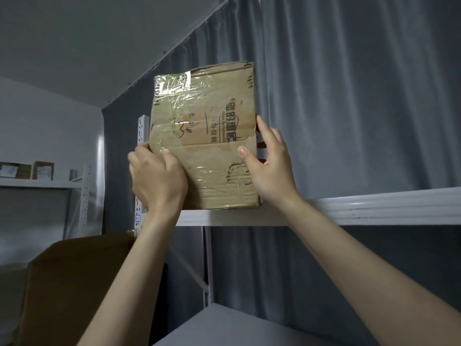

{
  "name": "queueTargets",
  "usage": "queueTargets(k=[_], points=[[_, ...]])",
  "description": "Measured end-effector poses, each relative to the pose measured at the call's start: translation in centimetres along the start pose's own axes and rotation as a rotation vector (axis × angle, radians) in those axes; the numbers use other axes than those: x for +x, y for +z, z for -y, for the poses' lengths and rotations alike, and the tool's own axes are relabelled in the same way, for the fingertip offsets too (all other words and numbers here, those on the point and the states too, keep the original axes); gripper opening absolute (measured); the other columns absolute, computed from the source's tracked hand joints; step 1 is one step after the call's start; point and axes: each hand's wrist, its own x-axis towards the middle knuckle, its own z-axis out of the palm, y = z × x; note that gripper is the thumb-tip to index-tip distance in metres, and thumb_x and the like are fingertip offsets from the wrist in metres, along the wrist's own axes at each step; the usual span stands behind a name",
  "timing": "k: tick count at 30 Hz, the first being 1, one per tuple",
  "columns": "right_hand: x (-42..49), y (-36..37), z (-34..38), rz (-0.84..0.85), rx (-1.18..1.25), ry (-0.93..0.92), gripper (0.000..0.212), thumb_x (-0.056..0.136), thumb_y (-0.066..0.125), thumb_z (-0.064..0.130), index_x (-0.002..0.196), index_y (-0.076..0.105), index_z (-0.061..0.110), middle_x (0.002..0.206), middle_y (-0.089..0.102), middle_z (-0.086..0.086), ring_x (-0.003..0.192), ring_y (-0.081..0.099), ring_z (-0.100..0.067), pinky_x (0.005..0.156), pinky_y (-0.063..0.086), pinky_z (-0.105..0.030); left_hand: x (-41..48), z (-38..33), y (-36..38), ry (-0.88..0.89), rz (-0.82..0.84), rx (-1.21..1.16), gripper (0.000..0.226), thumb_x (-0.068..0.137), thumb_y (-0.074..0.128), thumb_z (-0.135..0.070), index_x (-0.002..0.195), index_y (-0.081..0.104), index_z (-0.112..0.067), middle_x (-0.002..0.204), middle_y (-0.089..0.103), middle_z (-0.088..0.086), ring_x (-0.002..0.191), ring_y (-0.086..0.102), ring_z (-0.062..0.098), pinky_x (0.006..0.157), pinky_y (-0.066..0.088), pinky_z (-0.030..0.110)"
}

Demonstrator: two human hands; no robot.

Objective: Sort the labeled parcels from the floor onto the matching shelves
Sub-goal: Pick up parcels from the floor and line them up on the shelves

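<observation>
Brown rectangular cardboard parcel [204,136], creased and wrapped in glossy clear tape, standing upright on its lower edge at the front lip of the white metal shelf [349,208], broad printed face toward the camera. Handwritten marks on that face, perhaps the label, too faint to read.

Held from both sides. Left hand [157,176] low on the left edge, fingers [141,149] hooked round it, thumb on the front. Right hand [272,166] on the right edge, thumb pressed to the front, other fingers reaching behind. Both sets clamped on the parcel.

Probably light, since held by edge grips alone. Walls soft and dented, likely to bow if squeezed mid-panel; tape slick under skin. Best taken by the two side edges low down, where the folds stiffen the board.

Just left, white perforated upright post [143,131]. Behind, grey pleated curtain [349,96]. Below left, large plain brown carton [74,283]. Far left, another white shelf [62,184] carrying small boxes.
</observation>
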Motion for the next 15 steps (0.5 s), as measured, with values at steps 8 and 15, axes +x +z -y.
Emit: queueTargets(k=[8, 15], points=[[1.2, 3.3, -0.5, -0.020, -0.085, -0.033, 0.065, 0.096, 0.062, 0.020, 0.154, 0.032, 0.019, 0.143, 0.044, 0.005, 0.132, 0.039, -0.004, 0.110, 0.034, -0.024, 2.5, 3.0, 1.1, -0.044, 0.053, -0.077, 0.035, 0.096, 0.043, -0.028, 0.123, 0.050, -0.009, 0.125, 0.050, 0.008, 0.108, 0.053, 0.025, 0.094, 0.041, 0.041], [1.1, 4.1, -2.6, 0.032, -0.155, 0.014, 0.068, 0.098, 0.060, 0.020, 0.157, 0.025, 0.023, 0.153, 0.035, 0.009, 0.135, 0.031, 0.001, 0.117, 0.031, -0.033, 3.2, 5.1, 3.3, 0.019, -0.005, -0.100, 0.039, 0.092, 0.044, -0.026, 0.125, 0.050, -0.007, 0.126, 0.051, 0.008, 0.117, 0.048, 0.028, 0.088, 0.036, 0.035]])
